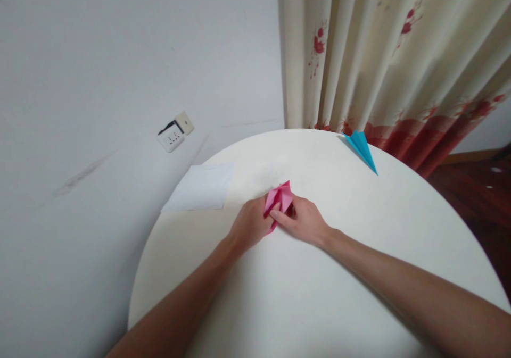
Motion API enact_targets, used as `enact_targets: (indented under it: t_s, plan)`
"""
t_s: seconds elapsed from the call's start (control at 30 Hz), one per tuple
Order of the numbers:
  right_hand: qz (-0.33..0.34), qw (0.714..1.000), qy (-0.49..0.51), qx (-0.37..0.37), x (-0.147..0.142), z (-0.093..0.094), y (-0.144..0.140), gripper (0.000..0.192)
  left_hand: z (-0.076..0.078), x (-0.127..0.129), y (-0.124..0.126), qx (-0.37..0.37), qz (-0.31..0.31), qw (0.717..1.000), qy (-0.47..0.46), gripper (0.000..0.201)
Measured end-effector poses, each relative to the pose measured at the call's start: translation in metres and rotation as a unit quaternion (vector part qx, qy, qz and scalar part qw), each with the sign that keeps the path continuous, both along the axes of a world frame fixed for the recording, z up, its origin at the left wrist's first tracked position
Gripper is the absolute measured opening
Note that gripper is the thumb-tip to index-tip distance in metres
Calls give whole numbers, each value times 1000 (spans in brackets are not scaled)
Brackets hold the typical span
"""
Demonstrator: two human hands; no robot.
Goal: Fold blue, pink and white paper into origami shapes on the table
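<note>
A small piece of folded pink paper [282, 196] is held between both hands, over the middle of the round white table [343, 294]. On its left side my left hand [251, 221] is closed round it, its fingers mostly hidden behind the paper. From the right, my right hand [305, 219] grips the same paper, with the thumb across the near side. Pointed flaps of the paper stick up above the hands, and a pink tip shows below them. The exact folded shape is partly covered by the fingers.
A blue paper plane [362, 150] lies near the table's far right edge. White paper sheets [202, 188] rest at the left edge, by the wall [120, 55] with its sockets [171, 137]. Behind the table hangs a cream and red curtain [359, 55].
</note>
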State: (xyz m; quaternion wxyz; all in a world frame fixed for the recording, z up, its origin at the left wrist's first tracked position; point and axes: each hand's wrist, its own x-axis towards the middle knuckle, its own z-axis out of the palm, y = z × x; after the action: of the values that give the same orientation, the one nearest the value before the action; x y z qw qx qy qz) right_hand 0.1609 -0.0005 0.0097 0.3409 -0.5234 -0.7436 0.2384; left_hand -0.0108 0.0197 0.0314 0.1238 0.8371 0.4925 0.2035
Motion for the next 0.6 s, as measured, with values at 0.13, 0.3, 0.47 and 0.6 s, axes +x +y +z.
enact_targets:
  t_s: [0.13, 0.3, 0.47, 0.6]
  plan:
    - [-15, 1000, 2, -9, 0, -6, 4, 36, -4, 0, 2, 7, 1, 1000, -25, 26]
    - [-12, 998, 68, 8, 0, -13, 8, 34, -10, -3, 7, -13, 29, 996, -81, 36]
    - [-29, 989, 142, 24, 1, -15, 10, 40, -12, -4, 9, -17, 44, 994, -100, 37]
    - [-49, 987, 154, 19, 1, -16, 12, 38, -12, -3, 9, -4, 56, 993, -104, 38]
